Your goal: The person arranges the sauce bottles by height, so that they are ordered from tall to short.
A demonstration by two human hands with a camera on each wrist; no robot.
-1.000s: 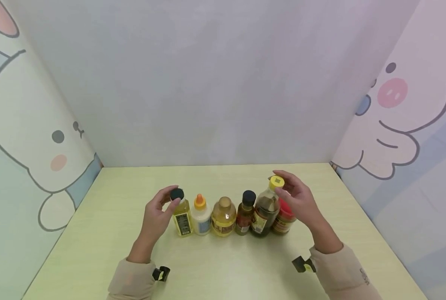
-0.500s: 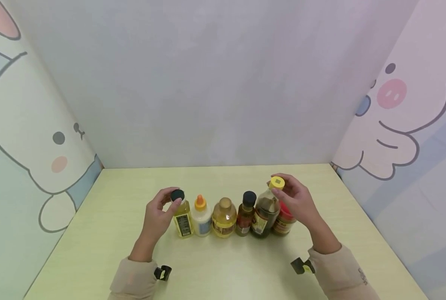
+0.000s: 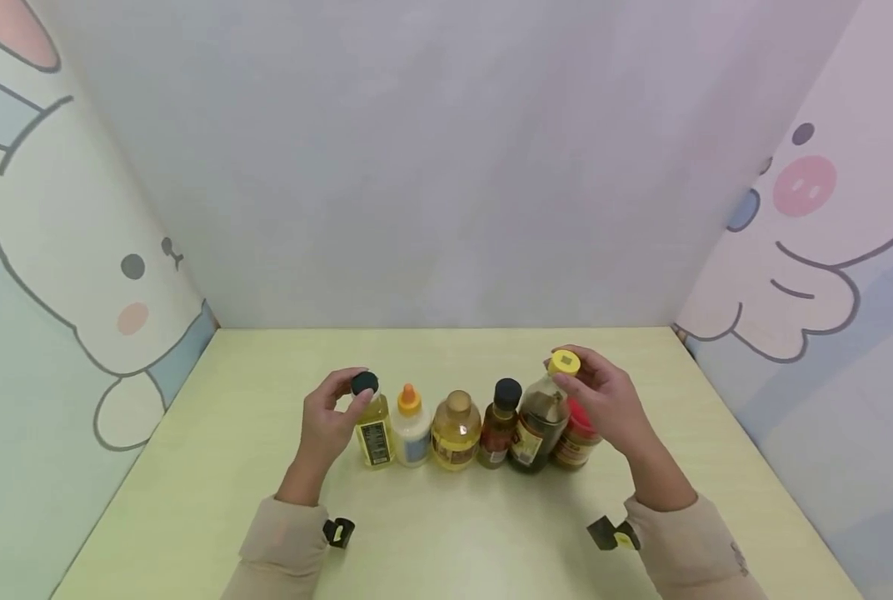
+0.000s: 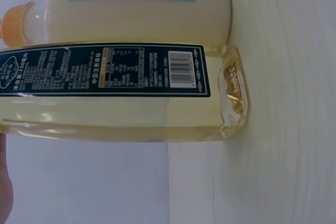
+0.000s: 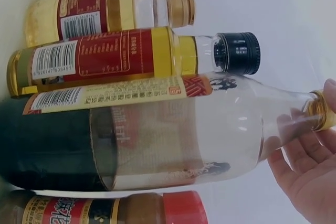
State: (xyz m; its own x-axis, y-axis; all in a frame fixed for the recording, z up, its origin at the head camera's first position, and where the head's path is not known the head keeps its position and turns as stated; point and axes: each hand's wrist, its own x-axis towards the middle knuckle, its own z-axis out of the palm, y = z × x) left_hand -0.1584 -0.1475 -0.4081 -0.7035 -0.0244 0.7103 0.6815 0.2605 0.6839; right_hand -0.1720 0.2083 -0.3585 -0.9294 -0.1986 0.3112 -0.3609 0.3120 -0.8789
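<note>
My left hand [image 3: 326, 427] pinches a clear bottle of pale yellow liquid [image 3: 376, 442] by its dark cap, thumb in front and fingers behind. The dark label and barcode of this bottle show in the left wrist view. At the row's other side, my right hand [image 3: 616, 408] holds the neck of a tall bottle of dark liquid [image 3: 540, 421], just under its yellow cap [image 3: 565, 362]. The right wrist view shows fingers [image 5: 302, 153] round that neck. Both bottles stand upright, side by side with the others.
Between the held bottles stand a whitish bottle with an orange tip [image 3: 413, 437], a round bottle with a tan cap [image 3: 457, 433] and a small black-capped bottle [image 3: 499, 429]. A red-lidded jar [image 3: 576, 446] touches the right end. Pale walls edge the yellow table [image 3: 446, 533].
The head view has shifted slightly, so everything appears a little further right. Both hands keep the same grips and the bottles stay in their row.
</note>
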